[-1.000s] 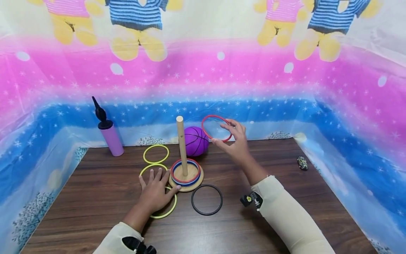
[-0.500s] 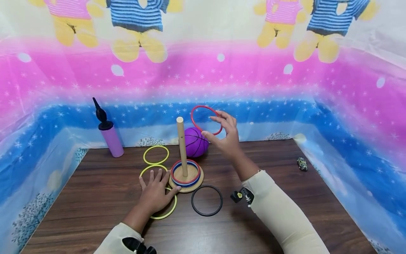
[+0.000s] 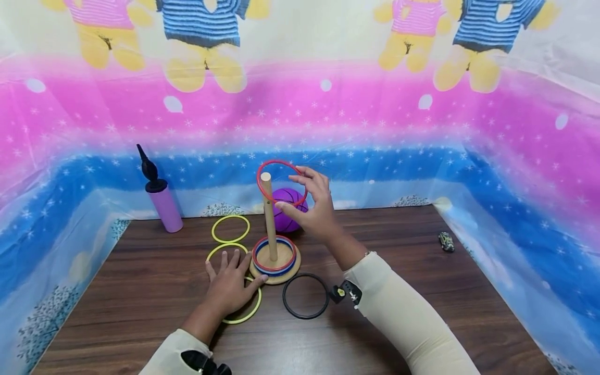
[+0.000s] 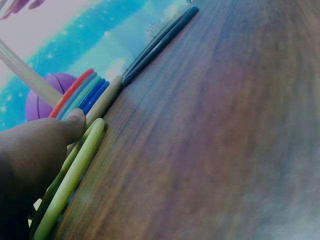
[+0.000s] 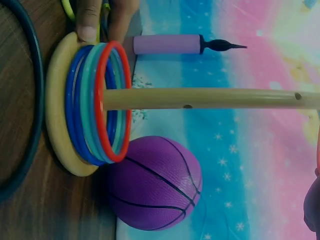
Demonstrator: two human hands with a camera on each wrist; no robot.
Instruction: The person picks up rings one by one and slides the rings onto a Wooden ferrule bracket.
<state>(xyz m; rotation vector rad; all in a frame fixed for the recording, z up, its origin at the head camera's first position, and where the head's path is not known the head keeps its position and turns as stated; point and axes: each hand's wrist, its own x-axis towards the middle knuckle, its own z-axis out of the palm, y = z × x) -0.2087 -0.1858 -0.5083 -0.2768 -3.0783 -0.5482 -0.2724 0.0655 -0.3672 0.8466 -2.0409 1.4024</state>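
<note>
My right hand (image 3: 293, 196) pinches a red ring (image 3: 281, 161) and holds it tilted around the tip of the wooden peg (image 3: 269, 221). The peg stands on a round wooden base (image 3: 288, 274) carrying several stacked rings (image 3: 256, 259), red on top and blue below; the right wrist view shows the same stacked rings (image 5: 107, 102) on the peg (image 5: 210, 98). My left hand (image 3: 232, 278) lies flat on the table, its thumb (image 4: 75, 122) against the base (image 4: 102, 102), the palm over a yellow ring (image 3: 244, 314).
A black ring (image 3: 305, 314) lies in front of the base. Two more yellow rings (image 3: 230, 215) lie to its left. A purple ball (image 3: 290, 200) sits behind the peg, a purple pump (image 3: 164, 205) at far left, a small toy car (image 3: 447, 240) at right. A printed sheet walls the table.
My right hand has carried the red ring leftward, from beside the ball to the top of the peg. The left hand has stayed flat by the base.
</note>
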